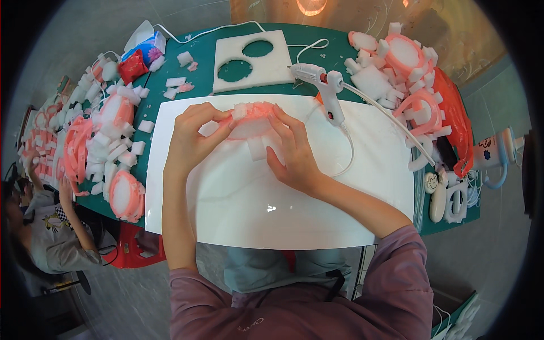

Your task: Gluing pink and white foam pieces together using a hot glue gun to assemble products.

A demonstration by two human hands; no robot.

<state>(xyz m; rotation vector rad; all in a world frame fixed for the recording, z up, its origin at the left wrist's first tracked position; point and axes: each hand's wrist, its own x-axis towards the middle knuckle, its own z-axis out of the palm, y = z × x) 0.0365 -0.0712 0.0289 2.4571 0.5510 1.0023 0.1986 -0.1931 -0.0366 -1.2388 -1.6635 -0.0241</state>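
On the white board [272, 198], I see both hands pinching the pink ring [252, 120]: left hand [192, 139] gripping its edge, right hand [292, 153] probably pressing a foam block [256, 148] on. Next, I'd hold steady pressure.

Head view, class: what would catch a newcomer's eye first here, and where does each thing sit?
At the centre, the left hand and right hand grip a pink-and-white foam ring over a glossy white rectangular board. Just beyond it, a white glue gun stands on the board's far edge, beside a white foam slab with two round holes. Heaps of pink-and-white foam rings and blocks crowd the green table's left and right ends.
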